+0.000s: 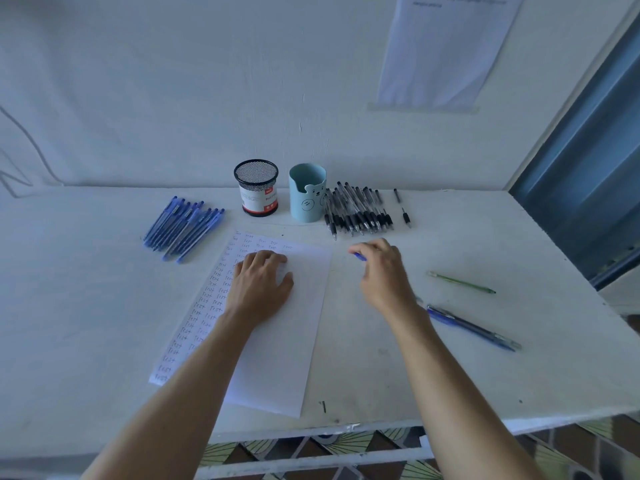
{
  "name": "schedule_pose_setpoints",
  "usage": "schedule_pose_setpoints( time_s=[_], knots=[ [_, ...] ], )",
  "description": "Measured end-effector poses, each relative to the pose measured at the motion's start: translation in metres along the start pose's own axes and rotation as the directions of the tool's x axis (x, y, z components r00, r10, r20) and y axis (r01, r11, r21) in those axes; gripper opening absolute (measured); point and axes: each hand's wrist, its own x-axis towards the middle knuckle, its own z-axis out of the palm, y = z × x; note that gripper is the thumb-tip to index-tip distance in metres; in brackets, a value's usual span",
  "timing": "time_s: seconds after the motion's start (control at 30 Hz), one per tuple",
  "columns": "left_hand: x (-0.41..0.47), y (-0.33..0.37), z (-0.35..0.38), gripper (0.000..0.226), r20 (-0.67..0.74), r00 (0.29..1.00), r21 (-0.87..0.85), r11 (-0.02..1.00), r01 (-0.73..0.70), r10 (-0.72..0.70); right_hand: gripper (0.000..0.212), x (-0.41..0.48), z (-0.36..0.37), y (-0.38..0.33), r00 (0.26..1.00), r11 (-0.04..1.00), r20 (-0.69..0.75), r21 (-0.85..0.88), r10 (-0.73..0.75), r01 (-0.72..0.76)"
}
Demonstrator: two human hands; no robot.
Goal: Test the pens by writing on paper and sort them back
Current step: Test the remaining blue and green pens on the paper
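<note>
A white sheet of paper (294,327) lies on the table, its left side filled with rows of the handwritten word "test". My left hand (261,284) rests flat on the sheet's upper part. To the right of the sheet, my right hand (382,271) holds a blue pen (360,257), of which only a short end shows past the fingers. A pile of several blue pens (183,228) lies at the back left. Behind my right hand lies a pile of several black pens (356,211).
A black mesh cup (256,187) and a light blue bear cup (307,192) stand by the wall. Right of my right arm lie a green pen (462,282) and two blue pens (474,329). Two short black pen pieces (401,209) lie beside the black pile. The table's front edge (311,433) is close.
</note>
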Motion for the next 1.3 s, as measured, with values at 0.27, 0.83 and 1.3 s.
schedule_pose_setpoints(
  time_s=[0.27,0.83,1.3],
  knots=[
    [0.001,-0.005,-0.006,0.041,-0.026,0.997,-0.257,0.964,0.070,-0.079,0.037,0.008,0.053,-0.057,0.965,0.932,0.238,0.309,0.114,-0.186],
    [0.010,0.020,-0.018,0.067,0.282,0.955,0.156,0.987,0.047,-0.089,0.052,-0.014,0.051,0.005,0.987,0.995,0.163,-0.095,0.000,0.016],
    [0.011,0.027,-0.052,0.014,0.316,0.925,-0.826,0.419,0.378,-0.211,0.057,-0.015,0.054,0.002,0.939,0.971,0.342,-0.211,-0.033,0.111]
  ],
)
